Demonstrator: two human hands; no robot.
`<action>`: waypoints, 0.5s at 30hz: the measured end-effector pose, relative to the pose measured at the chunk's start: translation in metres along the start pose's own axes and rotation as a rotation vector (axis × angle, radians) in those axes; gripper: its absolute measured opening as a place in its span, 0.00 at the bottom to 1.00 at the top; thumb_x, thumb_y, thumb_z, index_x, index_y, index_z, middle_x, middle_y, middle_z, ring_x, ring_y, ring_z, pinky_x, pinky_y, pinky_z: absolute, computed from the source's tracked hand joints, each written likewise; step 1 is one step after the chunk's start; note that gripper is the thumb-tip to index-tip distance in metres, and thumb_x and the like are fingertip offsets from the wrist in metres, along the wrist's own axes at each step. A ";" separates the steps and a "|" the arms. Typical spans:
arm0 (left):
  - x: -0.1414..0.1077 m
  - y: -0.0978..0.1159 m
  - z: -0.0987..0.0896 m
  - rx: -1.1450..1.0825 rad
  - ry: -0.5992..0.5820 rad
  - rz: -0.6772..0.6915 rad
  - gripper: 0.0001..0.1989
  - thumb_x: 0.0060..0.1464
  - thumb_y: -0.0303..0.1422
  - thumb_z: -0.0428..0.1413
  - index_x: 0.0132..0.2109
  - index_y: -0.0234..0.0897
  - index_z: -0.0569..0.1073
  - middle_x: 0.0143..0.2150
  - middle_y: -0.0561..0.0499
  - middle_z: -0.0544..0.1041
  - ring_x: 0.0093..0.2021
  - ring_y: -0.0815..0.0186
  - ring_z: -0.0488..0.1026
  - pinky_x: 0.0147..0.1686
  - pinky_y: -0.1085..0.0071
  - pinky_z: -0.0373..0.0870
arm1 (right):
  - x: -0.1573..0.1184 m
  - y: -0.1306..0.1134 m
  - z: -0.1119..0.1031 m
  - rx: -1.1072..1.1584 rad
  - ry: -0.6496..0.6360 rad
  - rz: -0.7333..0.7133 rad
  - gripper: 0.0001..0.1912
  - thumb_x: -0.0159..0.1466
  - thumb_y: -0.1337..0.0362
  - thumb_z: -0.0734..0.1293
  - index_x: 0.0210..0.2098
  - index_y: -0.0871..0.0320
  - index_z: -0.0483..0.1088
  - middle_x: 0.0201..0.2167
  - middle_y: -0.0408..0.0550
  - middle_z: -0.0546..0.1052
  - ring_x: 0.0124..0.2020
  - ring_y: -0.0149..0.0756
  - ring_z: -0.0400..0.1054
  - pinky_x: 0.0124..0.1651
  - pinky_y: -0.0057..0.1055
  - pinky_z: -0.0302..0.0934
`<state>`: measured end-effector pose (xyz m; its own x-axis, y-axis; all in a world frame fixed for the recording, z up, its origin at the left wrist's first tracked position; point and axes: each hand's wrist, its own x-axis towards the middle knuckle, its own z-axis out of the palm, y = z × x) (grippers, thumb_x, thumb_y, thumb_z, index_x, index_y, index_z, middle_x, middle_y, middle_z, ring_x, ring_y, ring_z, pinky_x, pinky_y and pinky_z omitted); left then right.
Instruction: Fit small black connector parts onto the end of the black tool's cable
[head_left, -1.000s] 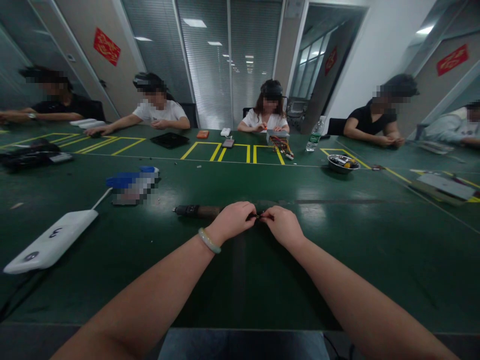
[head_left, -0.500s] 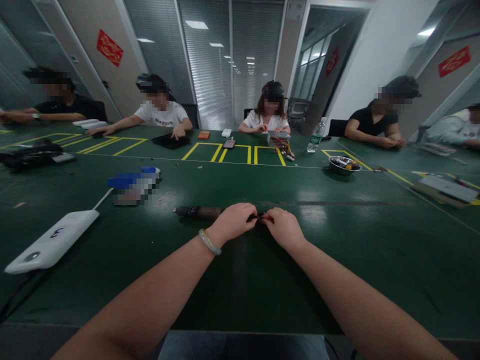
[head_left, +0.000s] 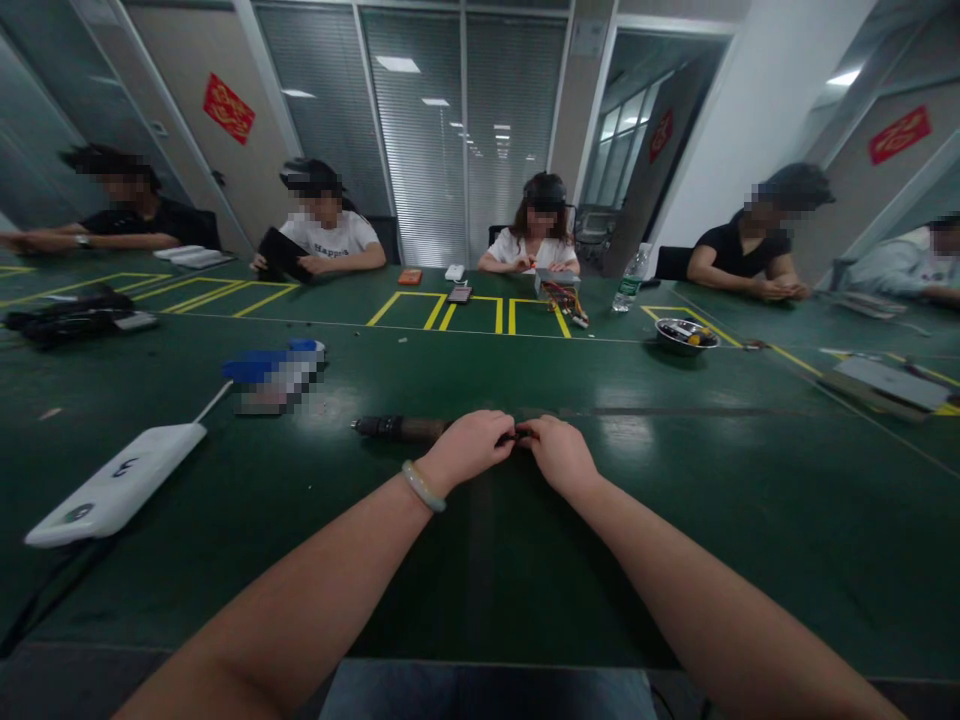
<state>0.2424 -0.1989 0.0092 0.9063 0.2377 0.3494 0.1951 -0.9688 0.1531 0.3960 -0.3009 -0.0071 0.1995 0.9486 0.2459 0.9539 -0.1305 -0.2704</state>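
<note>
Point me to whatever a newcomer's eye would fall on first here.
Most likely the left grip, with a pale bangle at its wrist, and the right grip, close together mid-picture at a small dark item too hidden to identify. A dark cylindrical tool, apparently an electric screwdriver, lies partly behind the left grip. Toward the left edge, a white device stands out against the green table.

I see a flat dark-green desk [head_left: 420, 580] striped with straight yellow lines [head_left: 499, 315], a long cylindrical black-and-brown tool [head_left: 401, 429], a small dark piece [head_left: 518, 435], a smooth round pale-green bangle [head_left: 424, 487] (milky, to my eye), and a square red paper sign [head_left: 229, 108] patterned in gold.
</note>
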 end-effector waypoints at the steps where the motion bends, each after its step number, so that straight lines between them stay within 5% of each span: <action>1: 0.000 0.000 0.000 0.004 0.002 0.000 0.02 0.57 0.30 0.53 0.37 0.37 0.70 0.36 0.50 0.72 0.38 0.63 0.70 0.40 0.67 0.67 | 0.000 -0.001 -0.001 -0.025 -0.007 -0.007 0.09 0.66 0.65 0.66 0.46 0.53 0.73 0.41 0.46 0.74 0.41 0.38 0.68 0.46 0.30 0.58; 8: -0.002 0.007 -0.004 -0.005 0.025 -0.019 0.06 0.57 0.33 0.54 0.42 0.38 0.71 0.40 0.49 0.75 0.42 0.62 0.72 0.48 0.62 0.68 | 0.000 -0.008 -0.003 -0.148 -0.001 -0.033 0.07 0.66 0.70 0.62 0.40 0.58 0.72 0.36 0.48 0.74 0.38 0.38 0.67 0.44 0.31 0.57; 11: -0.004 0.012 -0.012 -0.014 0.163 -0.017 0.18 0.60 0.40 0.52 0.54 0.39 0.67 0.50 0.47 0.74 0.52 0.60 0.71 0.62 0.53 0.56 | 0.000 -0.009 -0.003 -0.157 0.012 -0.013 0.08 0.65 0.72 0.61 0.39 0.59 0.72 0.36 0.49 0.74 0.38 0.38 0.68 0.43 0.30 0.57; 15: -0.010 0.005 -0.027 0.016 0.360 -0.093 0.21 0.64 0.39 0.45 0.61 0.38 0.62 0.58 0.47 0.70 0.62 0.60 0.62 0.67 0.49 0.43 | 0.001 -0.004 -0.008 -0.120 0.007 -0.002 0.07 0.67 0.66 0.63 0.40 0.56 0.74 0.38 0.47 0.74 0.40 0.38 0.68 0.44 0.30 0.57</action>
<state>0.2245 -0.2041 0.0318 0.6953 0.3317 0.6376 0.2790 -0.9421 0.1858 0.3939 -0.3016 0.0020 0.1985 0.9468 0.2532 0.9742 -0.1623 -0.1566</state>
